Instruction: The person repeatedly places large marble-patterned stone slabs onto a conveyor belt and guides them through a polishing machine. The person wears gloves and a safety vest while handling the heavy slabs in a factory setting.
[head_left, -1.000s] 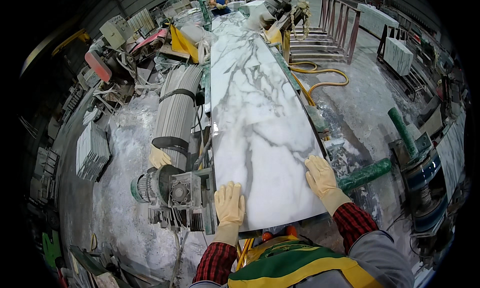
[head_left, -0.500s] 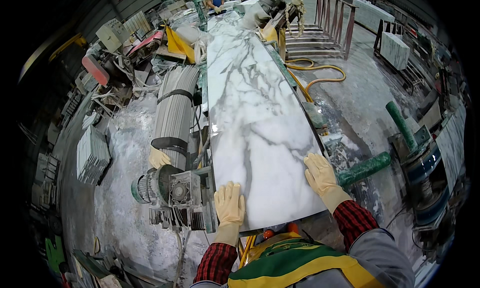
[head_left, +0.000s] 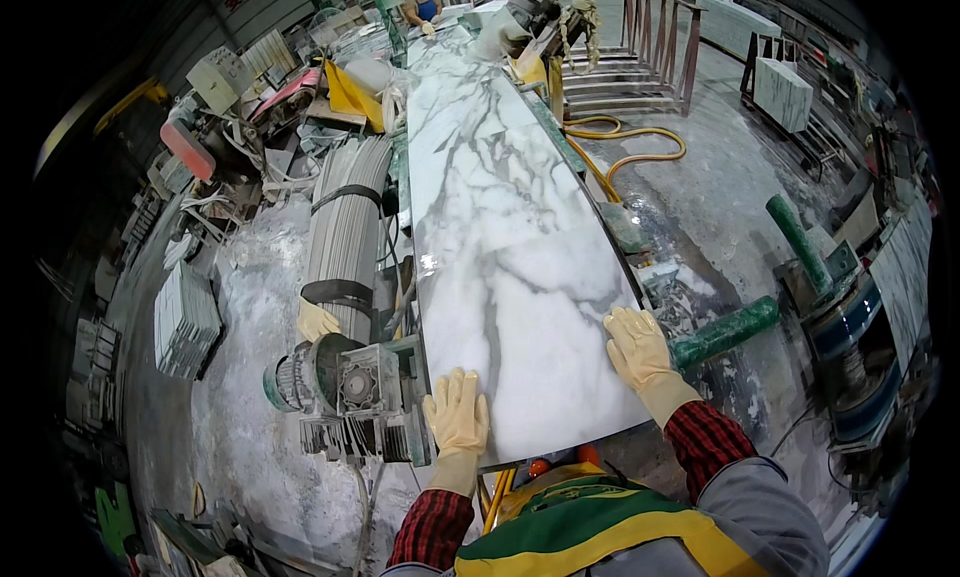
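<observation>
Marble slab held flat under both gloved hands

The left hand [head_left: 456,414] and right hand [head_left: 637,349] are laid open, palms down, on the near end of the white grey-veined marble slab [head_left: 500,247], nothing being gripped. The slab is lain flat on the machine bed, its long axis directed away from the person. A geared motor [head_left: 345,387] is positioned just left; a yellow hose [head_left: 625,162] is coiled on the floor to the right.

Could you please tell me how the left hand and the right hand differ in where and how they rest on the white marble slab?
The left hand lies flat at the near left corner of the marble slab, beside the grey motor; the right hand sits farther up, on the slab's right edge. The left hand's fingers point straight up the slab, whereas the right hand angles inward. Both wear pale yellow gloves and press palm-down on the stone.
</observation>
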Tool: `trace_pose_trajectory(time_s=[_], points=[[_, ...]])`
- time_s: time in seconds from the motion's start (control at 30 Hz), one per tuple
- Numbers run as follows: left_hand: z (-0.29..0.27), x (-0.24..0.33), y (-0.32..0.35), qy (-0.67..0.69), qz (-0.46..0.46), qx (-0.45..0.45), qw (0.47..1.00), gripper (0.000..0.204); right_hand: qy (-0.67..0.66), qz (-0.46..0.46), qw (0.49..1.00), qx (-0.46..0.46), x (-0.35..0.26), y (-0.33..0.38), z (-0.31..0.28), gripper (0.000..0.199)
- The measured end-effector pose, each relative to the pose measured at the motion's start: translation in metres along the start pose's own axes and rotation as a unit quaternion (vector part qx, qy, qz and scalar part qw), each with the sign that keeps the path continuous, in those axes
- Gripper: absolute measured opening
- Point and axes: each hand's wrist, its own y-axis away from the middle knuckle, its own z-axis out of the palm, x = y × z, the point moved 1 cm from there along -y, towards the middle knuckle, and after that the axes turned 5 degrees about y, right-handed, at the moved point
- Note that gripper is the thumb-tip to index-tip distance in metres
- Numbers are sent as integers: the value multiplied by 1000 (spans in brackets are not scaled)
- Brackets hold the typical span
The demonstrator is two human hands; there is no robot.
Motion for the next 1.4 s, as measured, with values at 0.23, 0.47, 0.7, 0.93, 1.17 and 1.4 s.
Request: trace_pose_trajectory(time_s=[0.23, 0.47, 0.7, 0.93, 1.17, 1.4], points=[[-6, 1, 1, 17, 13, -5, 1000, 53, 9, 12, 1000, -15, -5, 12, -7, 48], [-3, 6, 6, -23, -2, -17, 1000, 54, -22, -45, 998, -45, 1, 28, -28, 56], [-4, 5, 5, 2, -17, -65, 998, 56, 14, -12, 999, -37, 20, -54, 30, 58], [-10, 2, 12, 27, -17, -83, 996, 59, 9, 9, 999, 32, 50, -131, 79, 56], [-11, 4, 18, 1, -23, -95, 995, 57, 11, 13, 999, 32, 64, -158, 95, 60], [-8, 1, 23, -25, -26, -105, 994, 63, -7, 16, 1000, 22, 15, -32, 36, 63]])
